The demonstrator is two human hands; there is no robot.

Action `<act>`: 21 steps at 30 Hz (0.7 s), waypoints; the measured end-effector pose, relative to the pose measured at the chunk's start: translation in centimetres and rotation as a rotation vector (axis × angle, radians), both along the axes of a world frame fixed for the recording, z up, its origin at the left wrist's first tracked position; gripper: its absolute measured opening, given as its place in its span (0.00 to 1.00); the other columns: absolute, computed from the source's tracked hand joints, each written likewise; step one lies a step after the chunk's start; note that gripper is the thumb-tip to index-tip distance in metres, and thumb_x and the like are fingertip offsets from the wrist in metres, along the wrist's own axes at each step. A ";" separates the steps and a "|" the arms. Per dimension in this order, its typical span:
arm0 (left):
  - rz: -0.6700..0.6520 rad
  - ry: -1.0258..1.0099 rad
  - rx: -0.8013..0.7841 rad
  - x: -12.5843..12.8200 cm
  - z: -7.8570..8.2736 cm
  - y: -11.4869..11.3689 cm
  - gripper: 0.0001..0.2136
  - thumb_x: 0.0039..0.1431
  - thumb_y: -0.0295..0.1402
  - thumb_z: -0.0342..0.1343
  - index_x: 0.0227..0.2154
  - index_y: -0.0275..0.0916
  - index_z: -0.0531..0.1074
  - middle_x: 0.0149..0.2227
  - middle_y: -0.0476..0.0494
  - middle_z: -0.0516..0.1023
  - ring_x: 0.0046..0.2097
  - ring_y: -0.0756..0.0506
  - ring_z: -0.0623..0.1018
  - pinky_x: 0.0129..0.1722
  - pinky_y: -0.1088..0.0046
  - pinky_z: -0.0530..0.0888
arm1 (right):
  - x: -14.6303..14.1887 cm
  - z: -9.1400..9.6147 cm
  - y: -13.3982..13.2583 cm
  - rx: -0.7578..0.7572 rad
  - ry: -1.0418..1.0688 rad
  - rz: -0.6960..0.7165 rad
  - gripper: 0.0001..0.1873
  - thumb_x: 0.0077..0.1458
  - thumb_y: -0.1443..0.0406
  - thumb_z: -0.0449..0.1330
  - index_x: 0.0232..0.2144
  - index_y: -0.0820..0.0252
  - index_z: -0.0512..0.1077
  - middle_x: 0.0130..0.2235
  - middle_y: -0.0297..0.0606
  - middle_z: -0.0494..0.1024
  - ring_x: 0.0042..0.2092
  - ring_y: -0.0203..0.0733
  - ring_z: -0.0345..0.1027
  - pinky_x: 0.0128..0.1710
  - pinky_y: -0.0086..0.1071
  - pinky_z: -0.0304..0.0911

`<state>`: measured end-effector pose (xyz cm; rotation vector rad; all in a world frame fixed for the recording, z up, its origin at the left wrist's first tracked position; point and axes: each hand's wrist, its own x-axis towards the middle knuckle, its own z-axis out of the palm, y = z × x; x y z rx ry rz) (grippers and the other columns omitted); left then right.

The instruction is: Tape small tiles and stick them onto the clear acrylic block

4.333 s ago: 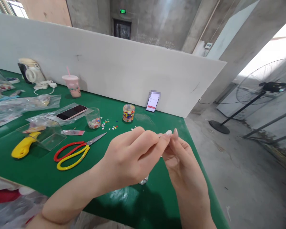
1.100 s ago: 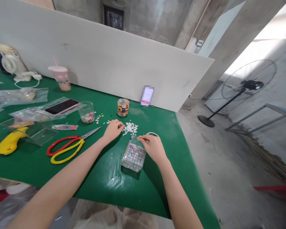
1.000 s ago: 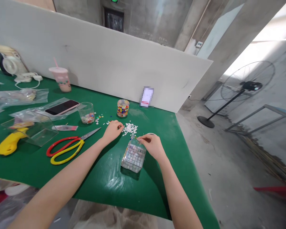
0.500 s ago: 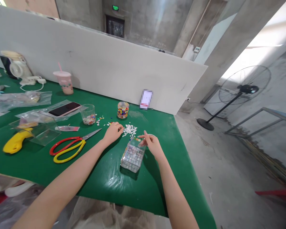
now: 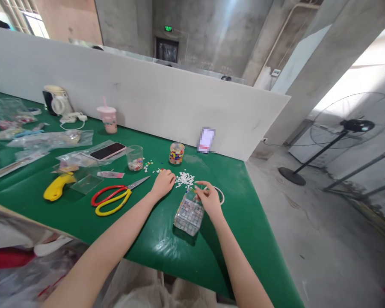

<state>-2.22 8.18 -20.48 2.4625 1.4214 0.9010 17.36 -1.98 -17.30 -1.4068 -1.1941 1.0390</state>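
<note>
A clear rectangular box (image 5: 189, 216) lined with pale mosaic tiles lies before me, with some coloured tiles along its far and left edges. My right hand (image 5: 210, 200) is at its far right corner, thumb and forefinger brought together in a pinch; whatever is between them is too small to make out. Just left of a loose pile of small white tiles (image 5: 184, 179), my left hand (image 5: 163, 183) rests low over the table, its fingers curled together. Anything inside those fingers is hidden. A white ring-shaped thing (image 5: 223, 196) shows partly behind my right hand.
Left of my left arm lie red-and-yellow-handled scissors (image 5: 120, 199). Behind stand a clear cup of tiles (image 5: 135, 160) and a colourful mosaic jar (image 5: 176, 154). Farther left are a phone (image 5: 108, 151), a yellow tool (image 5: 58, 187) and a pink tumbler (image 5: 107, 119). A white partition (image 5: 167, 102) edges the table.
The whole view has shifted, so everything sits farther right in the picture. My right hand's fingers have drawn closer together at the box's far corner. My left hand stays beside the white tiles.
</note>
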 end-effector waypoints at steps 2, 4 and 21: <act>0.003 -0.019 -0.004 0.2 0.5 -0.5 0.13 0.66 0.37 0.56 0.50 0.37 0.71 0.51 0.39 0.75 0.48 0.43 0.77 0.47 0.58 0.77 | 0.1 0.0 -0.1 0.020 0.031 -0.002 0.16 0.63 0.60 0.59 0.51 0.61 0.70 0.47 0.41 0.76 0.41 0.41 0.74 0.40 0.39 0.73; -0.008 -0.046 -0.012 0.5 1.2 -1.0 0.14 0.66 0.37 0.56 0.50 0.36 0.71 0.51 0.39 0.75 0.48 0.42 0.77 0.47 0.57 0.77 | 0.2 0.0 -0.1 0.039 0.065 -0.019 0.17 0.64 0.59 0.58 0.52 0.61 0.70 0.47 0.41 0.76 0.42 0.41 0.74 0.40 0.40 0.73; -0.484 -0.053 -0.230 2.6 6.4 -6.1 0.11 0.65 0.38 0.57 0.43 0.35 0.74 0.43 0.42 0.77 0.44 0.45 0.78 0.45 0.60 0.77 | -0.7 -2.4 0.6 0.084 0.233 -0.127 0.17 0.64 0.59 0.58 0.52 0.60 0.70 0.50 0.43 0.75 0.45 0.43 0.74 0.43 0.42 0.73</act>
